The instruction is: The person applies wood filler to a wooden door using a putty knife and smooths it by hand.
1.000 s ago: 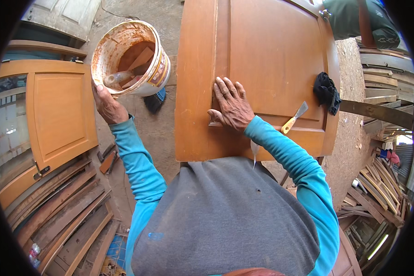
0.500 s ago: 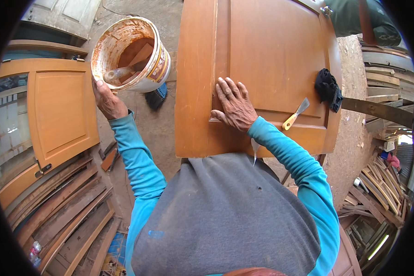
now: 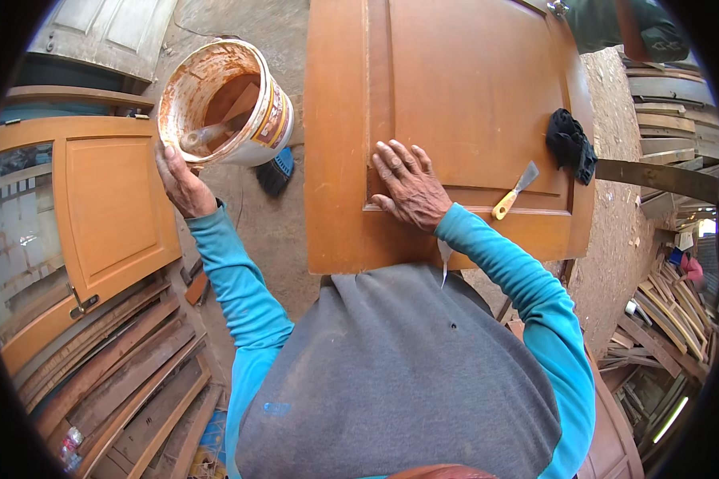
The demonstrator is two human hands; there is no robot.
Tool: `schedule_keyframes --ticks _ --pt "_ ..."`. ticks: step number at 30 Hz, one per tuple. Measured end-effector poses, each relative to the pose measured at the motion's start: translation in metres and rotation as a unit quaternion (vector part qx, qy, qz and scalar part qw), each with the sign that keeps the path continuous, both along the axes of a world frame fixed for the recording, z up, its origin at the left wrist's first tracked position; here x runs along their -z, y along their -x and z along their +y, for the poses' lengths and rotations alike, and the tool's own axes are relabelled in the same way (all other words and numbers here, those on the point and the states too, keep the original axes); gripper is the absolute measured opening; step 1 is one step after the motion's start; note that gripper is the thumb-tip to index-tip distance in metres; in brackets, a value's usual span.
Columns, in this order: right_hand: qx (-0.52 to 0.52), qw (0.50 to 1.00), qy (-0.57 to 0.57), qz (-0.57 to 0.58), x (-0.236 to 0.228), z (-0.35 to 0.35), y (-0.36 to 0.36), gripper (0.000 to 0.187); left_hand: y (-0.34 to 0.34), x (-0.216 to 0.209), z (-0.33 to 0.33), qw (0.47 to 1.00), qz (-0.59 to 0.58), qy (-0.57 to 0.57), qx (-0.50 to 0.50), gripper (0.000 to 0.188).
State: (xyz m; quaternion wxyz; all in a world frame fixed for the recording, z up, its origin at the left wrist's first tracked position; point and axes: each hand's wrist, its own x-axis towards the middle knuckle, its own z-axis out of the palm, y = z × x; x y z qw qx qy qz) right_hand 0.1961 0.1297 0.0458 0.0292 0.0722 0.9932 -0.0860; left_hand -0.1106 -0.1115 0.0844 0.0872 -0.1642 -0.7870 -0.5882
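My left hand (image 3: 185, 185) grips the near left rim of a white plastic bucket (image 3: 257, 150), held tilted so its mouth faces me. Orange-brown residue coats the inside. A tool with a pale handle (image 3: 202, 137) and flat brownish pieces (image 3: 233, 100) lie in it. My right hand (image 3: 411, 190) rests flat, fingers a little spread, on a brown panelled wooden door (image 3: 471, 96) lying in front of me. To its right on the door lie a putty knife (image 3: 514, 193) with a yellow handle and a crumpled black cloth (image 3: 571, 148).
A broom head with blue bristle holder (image 3: 276, 172) is on the floor beyond the bucket. Another wooden door with glass (image 3: 124, 207) stands at left, above stacked boards (image 3: 112, 375). Scrap timber (image 3: 675, 319) is piled at right. A person in dark clothing (image 3: 647, 32) is at the far right.
The view has shifted slightly. My left hand still holds the tilted bucket, and my right hand stays flat on the door.
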Motion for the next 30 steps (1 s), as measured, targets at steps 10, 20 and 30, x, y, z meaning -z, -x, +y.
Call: schedule_keyframes --ticks 10,20,30 --pt "-0.017 0.999 0.041 -0.008 -0.002 -0.008 0.001 0.075 -0.01 -0.002 -0.019 0.996 0.026 0.019 -0.085 0.069" --pt "0.019 0.998 0.036 0.057 0.012 0.018 -0.004 0.064 -0.176 -0.015 0.043 0.913 0.191 0.098 0.347 0.043" --pt "0.134 0.981 0.083 0.111 0.0 0.054 -0.026 0.053 -0.252 0.037 0.103 0.76 0.181 0.197 0.593 0.055"
